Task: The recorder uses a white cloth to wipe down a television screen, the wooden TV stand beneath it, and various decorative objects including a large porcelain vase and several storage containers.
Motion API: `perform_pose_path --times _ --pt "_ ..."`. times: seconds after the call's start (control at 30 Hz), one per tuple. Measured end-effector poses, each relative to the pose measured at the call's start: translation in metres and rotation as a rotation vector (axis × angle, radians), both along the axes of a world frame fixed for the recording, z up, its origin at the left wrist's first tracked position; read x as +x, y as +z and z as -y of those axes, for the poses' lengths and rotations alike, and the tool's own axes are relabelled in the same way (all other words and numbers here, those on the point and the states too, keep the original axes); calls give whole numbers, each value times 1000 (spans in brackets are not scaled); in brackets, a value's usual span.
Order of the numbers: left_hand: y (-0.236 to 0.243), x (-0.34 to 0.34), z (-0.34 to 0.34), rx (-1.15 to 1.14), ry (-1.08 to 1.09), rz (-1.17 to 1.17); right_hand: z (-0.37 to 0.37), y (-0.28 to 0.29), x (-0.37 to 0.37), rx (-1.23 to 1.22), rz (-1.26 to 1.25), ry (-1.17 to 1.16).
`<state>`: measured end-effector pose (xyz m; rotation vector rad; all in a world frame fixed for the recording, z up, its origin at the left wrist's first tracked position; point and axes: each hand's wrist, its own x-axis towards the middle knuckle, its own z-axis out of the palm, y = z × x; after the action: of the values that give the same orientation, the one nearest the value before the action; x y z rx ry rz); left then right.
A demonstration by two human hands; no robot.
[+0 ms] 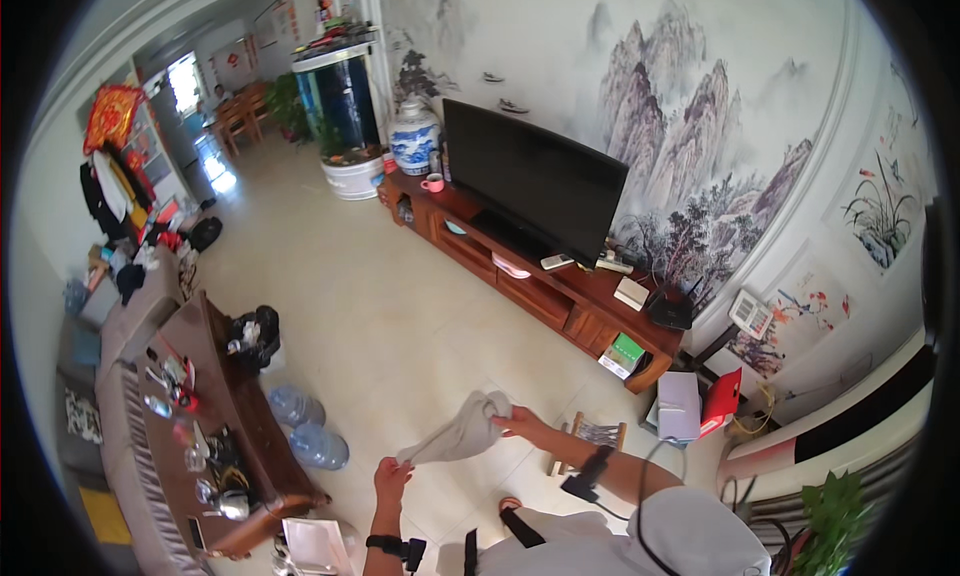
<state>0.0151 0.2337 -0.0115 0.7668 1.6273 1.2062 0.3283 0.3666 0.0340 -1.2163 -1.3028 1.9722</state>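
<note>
A light grey cloth hangs stretched between my two hands, above the tiled floor. At its narrow left end, my left hand pinches a corner, fingers closed. My right hand grips the bunched, folded end on the other side, also closed. The cloth sags a little and its folds gather near my right hand; its exact kind I cannot make out. Dark straps with small devices circle both my forearms.
A long wooden TV cabinet with a large television stands ahead. Two big water bottles sit beside the wooden coffee table at left. A small folding stool and stacked boxes are to the right.
</note>
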Motion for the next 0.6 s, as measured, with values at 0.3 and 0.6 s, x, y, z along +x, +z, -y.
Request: perform_pose_path --times 0.3,0.6 --pt "10 88 -203 228 -703 -140 -86 -3 55 491 537 -417" --pt "74 149 -378 259 -1176 150 -187 102 19 643 773 -363"
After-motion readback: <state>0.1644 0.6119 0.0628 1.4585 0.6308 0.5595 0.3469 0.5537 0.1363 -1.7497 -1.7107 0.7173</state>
